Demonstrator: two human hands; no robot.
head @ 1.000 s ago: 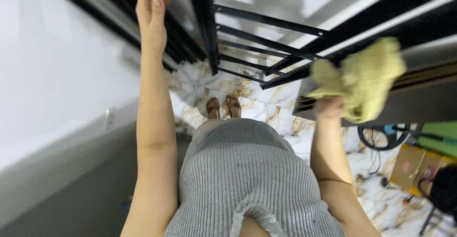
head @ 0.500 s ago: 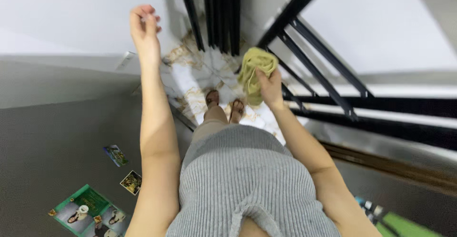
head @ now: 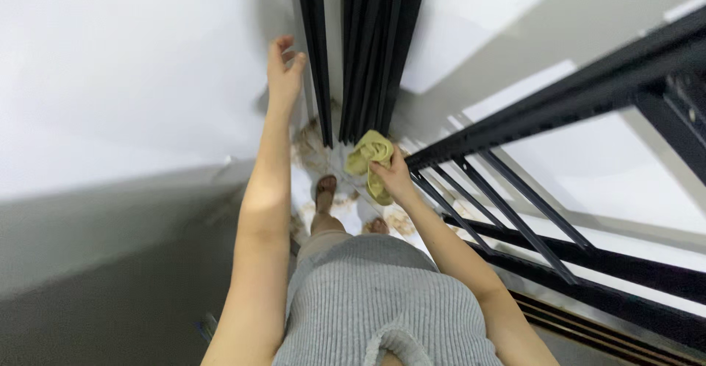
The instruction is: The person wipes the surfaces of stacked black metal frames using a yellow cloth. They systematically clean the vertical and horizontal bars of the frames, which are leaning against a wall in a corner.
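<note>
Cloth (head: 370, 162), yellow-green and crumpled into a soft wad, sits bunched in the right hand, but going from the left: the left hand (head: 282, 68) is raised with its fingers loosely spread and nothing in it, its palm laid against or just short of the white wall (head: 132, 79) beside the dark upright frame (head: 318, 57), a placing that reads as a steadying brace while the body leans forward. Just right of that hand the black vertical bars (head: 375, 42) run downward, packed close together. Below them, between the two forearms, the marbled floor (head: 312, 156) shows, with a sandalled foot (head: 326, 187) planted on it. The right hand (head: 393, 177) is clenched around the cloth, which is gathered up rather than hanging, so that a thick pad presses near the lower end of the bars; whether it touches the metal I cannot tell. Right of that hand the black slanted rails (head: 515, 212) fan outward, well apart from the cloth.
</note>
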